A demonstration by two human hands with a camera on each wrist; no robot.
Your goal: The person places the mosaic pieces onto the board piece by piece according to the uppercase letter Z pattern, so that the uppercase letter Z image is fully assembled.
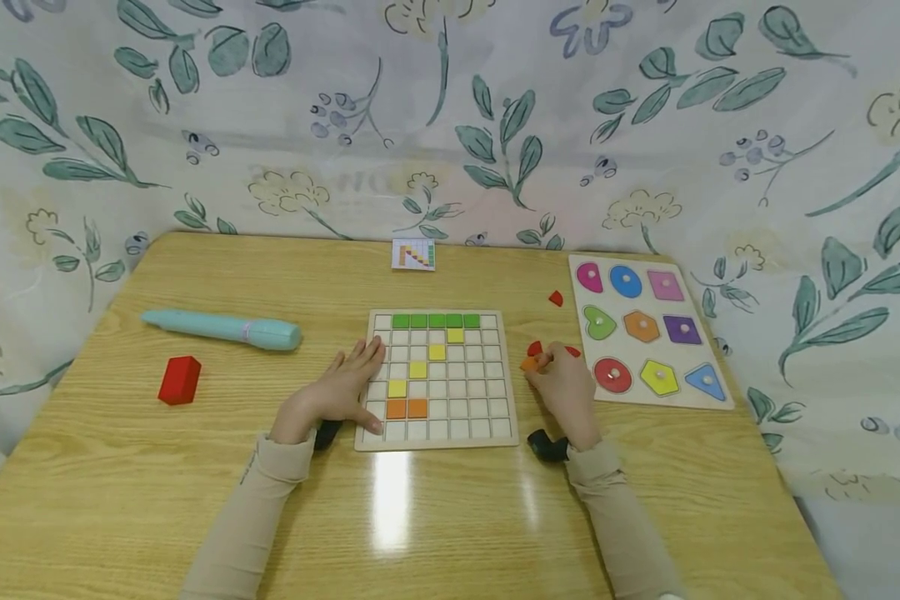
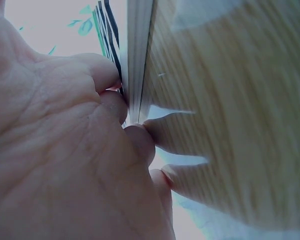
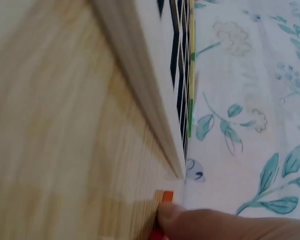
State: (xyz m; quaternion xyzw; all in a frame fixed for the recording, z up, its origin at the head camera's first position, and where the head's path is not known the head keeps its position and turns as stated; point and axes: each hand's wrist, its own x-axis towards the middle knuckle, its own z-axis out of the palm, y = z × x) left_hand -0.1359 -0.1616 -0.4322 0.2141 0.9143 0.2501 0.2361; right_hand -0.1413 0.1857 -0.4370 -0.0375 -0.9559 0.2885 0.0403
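Observation:
A wooden grid board (image 1: 437, 442) lies mid-table with a row of green tiles (image 1: 437, 321) near its top, a diagonal of yellow tiles (image 1: 418, 369) and two orange tiles (image 1: 407, 408) at lower left. My left hand (image 1: 341, 392) rests on the board's left edge, fingers spread; in the left wrist view, fingertips reach past the board's side (image 2: 135, 60). To the right of the board, my right hand (image 1: 566, 387) pinches an orange tile (image 1: 529, 364) between thumb and fingers. In the right wrist view the thumb (image 3: 172, 212) presses on that orange tile (image 3: 167, 196).
Red pieces (image 1: 535, 347) lie by the right hand, another red piece (image 1: 557, 298) farther back. At right is a shape puzzle board (image 1: 652, 400); at the back, a small pattern card (image 1: 413, 255). A turquoise pen-like object (image 1: 221, 328) and red block (image 1: 180, 380) lie left.

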